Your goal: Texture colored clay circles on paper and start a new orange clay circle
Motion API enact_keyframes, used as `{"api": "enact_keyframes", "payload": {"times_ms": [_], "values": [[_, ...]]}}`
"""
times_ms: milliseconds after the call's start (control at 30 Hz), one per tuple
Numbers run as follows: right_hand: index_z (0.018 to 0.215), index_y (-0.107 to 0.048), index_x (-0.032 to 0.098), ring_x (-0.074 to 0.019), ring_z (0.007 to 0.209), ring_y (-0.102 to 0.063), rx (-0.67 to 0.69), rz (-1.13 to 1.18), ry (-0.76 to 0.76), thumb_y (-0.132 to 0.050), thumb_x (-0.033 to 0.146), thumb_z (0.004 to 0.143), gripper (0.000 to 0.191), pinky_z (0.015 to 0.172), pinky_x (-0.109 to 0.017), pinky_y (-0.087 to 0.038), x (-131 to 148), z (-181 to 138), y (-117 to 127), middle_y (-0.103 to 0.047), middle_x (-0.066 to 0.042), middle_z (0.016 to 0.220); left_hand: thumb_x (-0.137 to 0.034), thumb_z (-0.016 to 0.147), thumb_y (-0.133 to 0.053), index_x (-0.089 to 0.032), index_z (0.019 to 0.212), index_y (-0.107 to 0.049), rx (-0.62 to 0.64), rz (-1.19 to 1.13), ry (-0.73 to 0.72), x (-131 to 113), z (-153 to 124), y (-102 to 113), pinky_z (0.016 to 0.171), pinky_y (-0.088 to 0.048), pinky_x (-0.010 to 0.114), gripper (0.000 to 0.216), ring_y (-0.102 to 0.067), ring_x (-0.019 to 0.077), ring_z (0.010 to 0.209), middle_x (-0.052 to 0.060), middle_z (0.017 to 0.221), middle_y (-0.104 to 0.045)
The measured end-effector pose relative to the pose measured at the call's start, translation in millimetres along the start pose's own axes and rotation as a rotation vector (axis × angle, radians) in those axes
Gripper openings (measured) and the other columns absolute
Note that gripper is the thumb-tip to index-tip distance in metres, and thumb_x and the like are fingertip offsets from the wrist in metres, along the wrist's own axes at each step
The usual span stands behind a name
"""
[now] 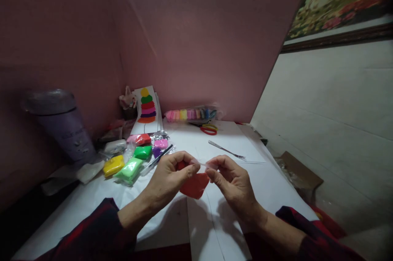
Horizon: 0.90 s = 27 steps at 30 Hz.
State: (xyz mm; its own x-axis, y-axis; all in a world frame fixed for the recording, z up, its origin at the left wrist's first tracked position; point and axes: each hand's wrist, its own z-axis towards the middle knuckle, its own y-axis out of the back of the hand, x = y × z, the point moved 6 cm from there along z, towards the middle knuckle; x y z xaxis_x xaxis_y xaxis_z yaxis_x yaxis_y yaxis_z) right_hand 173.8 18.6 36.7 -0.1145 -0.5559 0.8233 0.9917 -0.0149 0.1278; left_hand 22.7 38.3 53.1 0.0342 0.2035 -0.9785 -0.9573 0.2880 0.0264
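Observation:
A small see-through packet of orange-red clay (195, 187) hangs between my hands over the white paper (175, 222). My left hand (172, 175) is closed, with thumb and fingers pinching the upper left edge of the wrapper. On the other side, my right hand (232, 177) pinches the wrapper's upper right edge between thumb and fingertips. The strip of plastic between the two pinches looks drawn out; whether it is torn I cannot tell. A sheet with a pencil line (215, 228) lies below my hands.
At left lie yellow (113, 165), light green (129, 170) and green clay packets (143, 152), beside a purple tumbler (66, 130). Beyond are a coloured tower picture (147, 109), scissors (208, 129), a fork-like tool (225, 149) and a bag of coloured clay (190, 114). Pink panels (196, 48) stand behind.

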Motion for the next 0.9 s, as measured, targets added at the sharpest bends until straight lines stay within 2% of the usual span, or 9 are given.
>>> {"api": "enact_keyframes", "payload": {"times_ms": [267,533,900], "values": [[0.077,-0.062,0.018,-0.0122,0.059,-0.054,-0.006,-0.038,-0.002,-0.064,0.034,0.086,0.019,0.053,-0.023,-0.047,1.7,1.1,0.4,-0.059,0.0,0.068,-0.031,0.075,-0.068,-0.014,0.072,-0.066,0.015,0.112,-0.085,3.2,0.5,1.7,0.061,-0.039,0.024,0.017,-0.049,0.0129,0.065,0.002,0.067,-0.059],[0.076,-0.062,0.018,-0.0126,0.063,-0.055,0.024,-0.033,0.023,-0.064,0.03,0.086,0.016,0.055,-0.023,-0.047,3.9,2.7,-0.3,-0.059,0.0,0.07,-0.03,0.075,-0.065,-0.014,0.071,-0.064,0.015,0.139,-0.075,4.1,0.9,2.0,0.06,-0.039,0.025,0.017,-0.049,0.0129,0.064,0.001,0.066,-0.058],[0.074,-0.06,0.017,-0.0099,0.058,-0.048,0.083,0.075,-0.02,-0.067,0.03,0.084,0.018,0.053,-0.023,-0.041,3.7,3.2,-0.7,-0.054,0.003,0.066,-0.028,0.075,-0.066,-0.014,0.071,-0.063,0.063,0.09,-0.074,6.0,0.1,-0.2,0.059,-0.039,0.024,0.015,-0.049,0.0114,0.062,0.0,0.066,-0.058]]}}
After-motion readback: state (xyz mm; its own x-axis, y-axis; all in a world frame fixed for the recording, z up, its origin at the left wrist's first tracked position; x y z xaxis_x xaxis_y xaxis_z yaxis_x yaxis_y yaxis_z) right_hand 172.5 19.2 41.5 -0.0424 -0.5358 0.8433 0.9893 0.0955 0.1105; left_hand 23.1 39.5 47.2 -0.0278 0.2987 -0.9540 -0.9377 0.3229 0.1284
